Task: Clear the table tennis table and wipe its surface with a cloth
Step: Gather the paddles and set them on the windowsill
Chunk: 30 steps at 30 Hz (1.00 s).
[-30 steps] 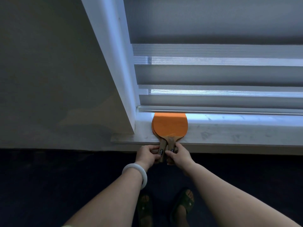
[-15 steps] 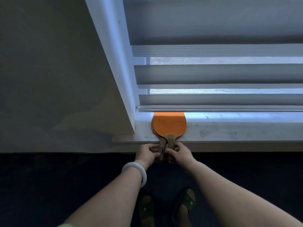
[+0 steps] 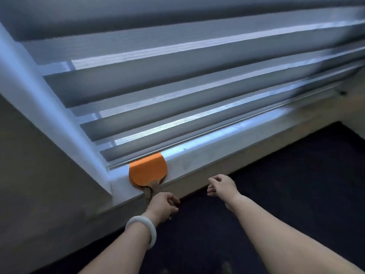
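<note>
Head view shows two bats (image 3: 147, 171) stacked on the white windowsill (image 3: 207, 153), orange faces up, handles poking over its front edge toward 6 o'clock. Their far edge sits under the bottom rail of the striped blind (image 3: 177, 86), at the sill's left end beside the window frame (image 3: 49, 119).

The left hand (image 3: 161, 207), a pale bangle (image 3: 143, 231) on its wrist, hovers just below the handles with fingers loosely curled; I cannot tell whether it touches them. The right hand (image 3: 222, 185) hangs relaxed and empty at 3 o'clock of the bats, clear of the sill.

Judging by this, clearing the bats looks done. Neither the table nor a cloth is in view, so wiping appears not yet begun. Dark floor (image 3: 276, 184) lies below, a plain wall (image 3: 39, 175) at 9 o'clock.
</note>
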Each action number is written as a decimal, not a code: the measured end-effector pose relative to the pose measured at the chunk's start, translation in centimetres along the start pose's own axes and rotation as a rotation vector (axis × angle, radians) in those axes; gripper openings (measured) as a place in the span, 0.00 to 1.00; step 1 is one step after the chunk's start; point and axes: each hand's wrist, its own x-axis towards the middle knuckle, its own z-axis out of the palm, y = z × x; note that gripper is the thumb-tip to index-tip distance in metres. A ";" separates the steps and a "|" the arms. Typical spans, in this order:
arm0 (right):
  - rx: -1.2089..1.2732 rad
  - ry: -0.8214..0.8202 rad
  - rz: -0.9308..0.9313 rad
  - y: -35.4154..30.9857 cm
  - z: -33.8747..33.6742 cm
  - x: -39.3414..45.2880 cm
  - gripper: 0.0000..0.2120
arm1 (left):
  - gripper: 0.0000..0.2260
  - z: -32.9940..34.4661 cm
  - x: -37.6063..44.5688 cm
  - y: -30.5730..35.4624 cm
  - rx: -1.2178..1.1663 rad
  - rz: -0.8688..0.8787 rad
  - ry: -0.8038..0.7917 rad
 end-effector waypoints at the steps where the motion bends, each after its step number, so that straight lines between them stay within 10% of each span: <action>1: 0.027 0.029 -0.008 0.1 -2.0 -0.6 0.07 | 0.09 0.8 0.1 1.5 0.037 0.023 -0.037; 18: 0.440 0.662 0.136 17.0 -44.2 -20.7 0.09 | 0.03 36.3 -7.2 31.8 0.564 0.629 -0.389; 30: 0.712 1.166 0.309 31.5 -55.4 -40.9 0.07 | 0.05 63.5 -21.1 38.1 0.884 0.975 -0.848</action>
